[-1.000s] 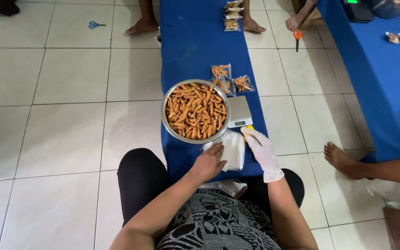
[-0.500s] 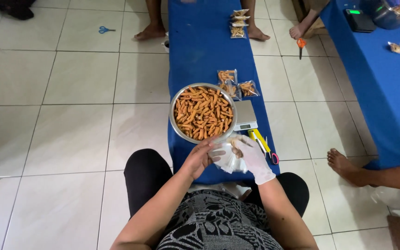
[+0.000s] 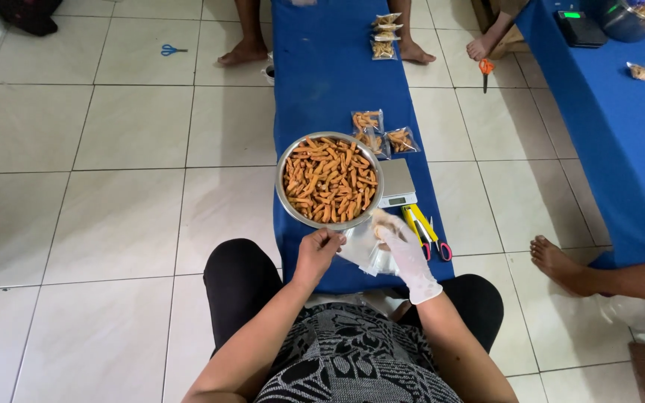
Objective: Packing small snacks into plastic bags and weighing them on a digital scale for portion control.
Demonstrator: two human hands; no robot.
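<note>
I sit at the near end of a long blue table [image 3: 322, 67]. A round metal bowl [image 3: 284, 200] full of orange stick snacks stands in front of me. My bare left hand [image 3: 318, 250] pinches the edge of a clear plastic bag [image 3: 362, 249] just below the bowl. My right hand [image 3: 404, 250], in a white glove, holds the same bag from the right side. A small digital scale [image 3: 397, 183] sits right of the bowl.
Three filled snack packets [image 3: 379, 134] lie beyond the bowl, more packets [image 3: 384, 33] at the far end. Yellow-handled scissors [image 3: 425, 231] lie by the scale. Other people's bare feet [image 3: 558, 261] are nearby. A second blue table [image 3: 606, 112] stands right. Blue scissors [image 3: 169, 50] lie on the floor.
Both hands came together on the plastic bag and lifted it just below the bowl. The view shifted slightly, and the yellow-handled scissors came into sight.
</note>
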